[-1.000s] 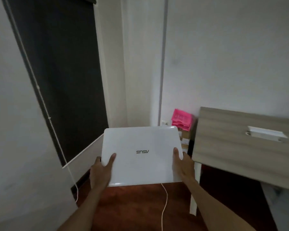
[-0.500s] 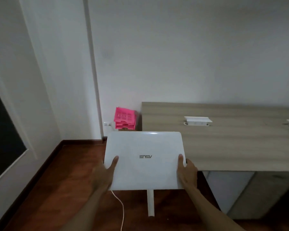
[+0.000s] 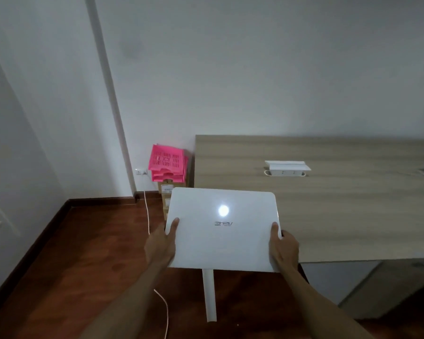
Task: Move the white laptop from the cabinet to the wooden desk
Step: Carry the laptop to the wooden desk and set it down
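**Closed laptop held over the tabletop's near-left corner**

We see the wooden tabletop [image 3: 340, 211] filling the view toward 3 o'clock, its white leg [image 3: 209, 296] at 6. The white laptop [image 3: 222, 231], lid shut, sits level in our grip at centre, overlapping the tabletop's left corner in view. Our left hand [image 3: 160, 245] clasps its 9 o'clock edge and our right hand [image 3: 283, 248] its 3 o'clock edge, thumbs on top, fingers wrapped underneath. Pink trays [image 3: 168, 165] stand stacked at 11 o'clock. A white cable [image 3: 147, 216] trails over the floor.
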`<control>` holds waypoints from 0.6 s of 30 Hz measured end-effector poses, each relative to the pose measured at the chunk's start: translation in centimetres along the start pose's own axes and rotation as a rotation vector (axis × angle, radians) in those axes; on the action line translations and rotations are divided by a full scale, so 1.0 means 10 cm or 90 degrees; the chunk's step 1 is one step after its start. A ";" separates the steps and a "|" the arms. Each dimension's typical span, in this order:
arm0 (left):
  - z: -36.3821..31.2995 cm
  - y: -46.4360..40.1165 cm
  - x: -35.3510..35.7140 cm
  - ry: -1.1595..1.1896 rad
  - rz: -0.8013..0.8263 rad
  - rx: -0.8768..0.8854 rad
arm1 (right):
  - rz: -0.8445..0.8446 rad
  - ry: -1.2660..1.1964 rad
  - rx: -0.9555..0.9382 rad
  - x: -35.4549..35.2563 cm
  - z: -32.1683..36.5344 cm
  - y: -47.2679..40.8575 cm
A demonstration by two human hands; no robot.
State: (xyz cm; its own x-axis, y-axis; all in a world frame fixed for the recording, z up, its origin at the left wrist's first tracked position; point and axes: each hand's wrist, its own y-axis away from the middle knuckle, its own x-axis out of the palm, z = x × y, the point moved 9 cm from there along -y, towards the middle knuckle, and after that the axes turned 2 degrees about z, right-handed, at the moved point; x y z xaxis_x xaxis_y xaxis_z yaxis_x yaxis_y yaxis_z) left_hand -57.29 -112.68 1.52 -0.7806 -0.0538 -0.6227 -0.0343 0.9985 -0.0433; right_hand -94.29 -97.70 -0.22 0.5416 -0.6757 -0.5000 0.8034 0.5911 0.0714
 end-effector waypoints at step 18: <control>0.28 -1.34 1.82 -0.154 0.024 -0.176 | 0.093 0.193 0.087 0.93 -0.79 -2.13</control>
State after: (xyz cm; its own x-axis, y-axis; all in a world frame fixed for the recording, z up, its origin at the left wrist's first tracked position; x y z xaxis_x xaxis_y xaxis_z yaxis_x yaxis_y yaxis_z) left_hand -69.30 -127.09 -11.40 -0.6161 0.0150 -0.7875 -0.2013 0.9636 0.1759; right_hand -108.34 -113.09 -13.24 0.5715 -0.4151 -0.7079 0.7597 0.5938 0.2652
